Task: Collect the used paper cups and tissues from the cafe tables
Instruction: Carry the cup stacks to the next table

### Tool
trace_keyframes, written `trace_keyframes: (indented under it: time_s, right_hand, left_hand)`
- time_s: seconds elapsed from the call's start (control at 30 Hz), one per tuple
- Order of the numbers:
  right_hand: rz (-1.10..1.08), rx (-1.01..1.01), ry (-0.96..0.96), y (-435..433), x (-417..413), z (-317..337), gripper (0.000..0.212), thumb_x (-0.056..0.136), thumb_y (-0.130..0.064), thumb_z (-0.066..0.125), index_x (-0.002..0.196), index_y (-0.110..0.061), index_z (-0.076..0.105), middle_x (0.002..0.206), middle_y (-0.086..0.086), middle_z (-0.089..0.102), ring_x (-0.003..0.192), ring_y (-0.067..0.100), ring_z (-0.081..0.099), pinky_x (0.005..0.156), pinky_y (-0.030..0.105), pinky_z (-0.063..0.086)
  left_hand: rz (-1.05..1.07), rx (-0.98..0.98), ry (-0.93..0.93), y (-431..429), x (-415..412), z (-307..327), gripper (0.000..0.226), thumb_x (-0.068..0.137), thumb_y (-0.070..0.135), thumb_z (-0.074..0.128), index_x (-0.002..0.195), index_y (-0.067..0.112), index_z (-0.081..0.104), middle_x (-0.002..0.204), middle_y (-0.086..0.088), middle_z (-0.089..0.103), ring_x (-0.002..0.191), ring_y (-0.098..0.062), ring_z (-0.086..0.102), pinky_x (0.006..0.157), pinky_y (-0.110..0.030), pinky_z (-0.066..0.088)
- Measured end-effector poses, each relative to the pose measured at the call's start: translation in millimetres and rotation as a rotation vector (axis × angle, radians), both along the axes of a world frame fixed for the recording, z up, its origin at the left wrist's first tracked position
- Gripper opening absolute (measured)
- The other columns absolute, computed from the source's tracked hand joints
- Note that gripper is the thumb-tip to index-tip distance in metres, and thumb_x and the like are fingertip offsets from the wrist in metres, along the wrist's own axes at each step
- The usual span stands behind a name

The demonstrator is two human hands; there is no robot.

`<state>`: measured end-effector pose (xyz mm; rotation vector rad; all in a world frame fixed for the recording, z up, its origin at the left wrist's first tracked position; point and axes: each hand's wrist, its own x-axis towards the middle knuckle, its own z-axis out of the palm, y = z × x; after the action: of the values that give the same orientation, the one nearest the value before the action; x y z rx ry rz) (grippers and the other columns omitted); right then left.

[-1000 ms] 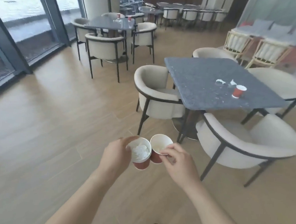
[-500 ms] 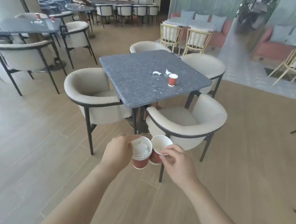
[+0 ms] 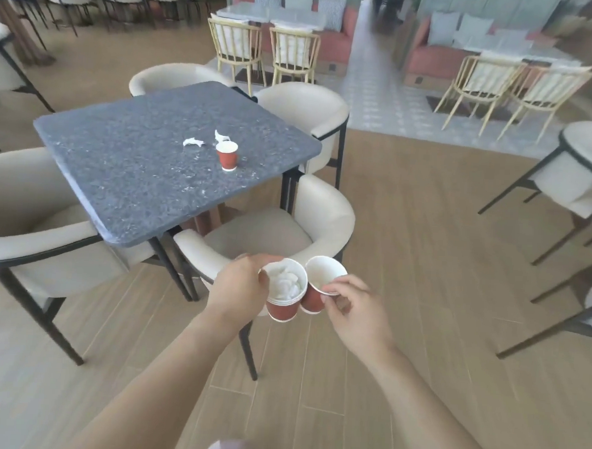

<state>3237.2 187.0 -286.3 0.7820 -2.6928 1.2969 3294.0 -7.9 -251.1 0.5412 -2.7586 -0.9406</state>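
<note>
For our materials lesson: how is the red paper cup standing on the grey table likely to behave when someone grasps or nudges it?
The red paper cup looks like thin paper, so it is probably light and may crush under a firm squeeze. It stands upright on a base narrower than its rim, so a sideways nudge could tip it. Once on its side on the grey table, it would likely roll in a curve.

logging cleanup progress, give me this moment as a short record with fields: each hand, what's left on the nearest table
left hand: left hand holds stacked red cups, the top one stuffed with tissues
right hand: right hand pinches the rim of an empty red cup
nearest table: grey stone table
left on it: one upright red paper cup, two crumpled tissues beside it
status: table not yet cleared
</note>
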Motion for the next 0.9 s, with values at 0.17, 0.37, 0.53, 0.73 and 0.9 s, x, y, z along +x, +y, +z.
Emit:
trace_keyframes:
  time_s: [0.17, 0.37, 0.53, 0.73, 0.9]
  right_hand:
    - [0.000, 0.017, -0.009, -9.8, -73.5, -4.0, 0.010, 0.080, -0.012, 0.068, 0.086, -0.019, 0.072, 0.092, -0.010, 0.062, 0.063, -0.007, 0.051, 0.062, 0.011, 0.041]
    - [-0.038, 0.097, 0.004, -6.2, -187.3, -1.3, 0.010, 0.081, -0.016, 0.066, 0.086, -0.023, 0.070, 0.092, -0.017, 0.058, 0.065, -0.003, 0.051, 0.057, 0.006, 0.036]
    - [-0.082, 0.161, 0.019, 6.4, -273.5, 6.7, 0.012, 0.081, -0.016, 0.065, 0.086, -0.026, 0.070, 0.089, -0.020, 0.052, 0.068, -0.002, 0.050, 0.056, 0.005, 0.035]
    - [-0.070, 0.170, 0.007, 13.0, -360.9, -1.0, 0.013, 0.082, -0.018, 0.065, 0.088, -0.028, 0.070, 0.091, -0.020, 0.051, 0.076, -0.001, 0.053, 0.057, 0.007, 0.037]
    - [0.013, 0.162, -0.024, 10.6, -452.8, -11.4, 0.012, 0.085, -0.019, 0.061, 0.091, -0.024, 0.070, 0.092, -0.019, 0.050, 0.079, 0.003, 0.054, 0.059, 0.016, 0.038]
  left_hand:
    - [0.009, 0.003, -0.024, -13.1, -73.4, -6.9, 0.046, 0.087, 0.008, 0.041, 0.114, 0.040, 0.061, 0.119, 0.008, 0.064, 0.108, -0.016, 0.056, 0.087, -0.029, 0.046]
    - [-0.040, 0.038, 0.012, -15.9, -200.7, -10.5, 0.042, 0.087, 0.007, 0.044, 0.111, 0.036, 0.063, 0.111, 0.008, 0.067, 0.101, -0.017, 0.059, 0.077, -0.022, 0.038]
    - [-0.057, 0.081, -0.027, -9.7, -295.1, -8.6, 0.043, 0.088, 0.008, 0.044, 0.116, 0.035, 0.060, 0.114, 0.005, 0.064, 0.099, -0.016, 0.058, 0.079, -0.025, 0.042]
    - [-0.055, 0.066, -0.045, -4.8, -381.7, -10.9, 0.040, 0.089, 0.010, 0.045, 0.119, 0.032, 0.059, 0.117, 0.002, 0.062, 0.103, -0.017, 0.057, 0.082, -0.026, 0.041]
    - [0.079, 0.076, -0.056, 2.9, -460.4, -21.6, 0.041, 0.087, 0.011, 0.046, 0.115, 0.036, 0.061, 0.111, 0.004, 0.063, 0.087, -0.011, 0.051, 0.077, -0.024, 0.037]
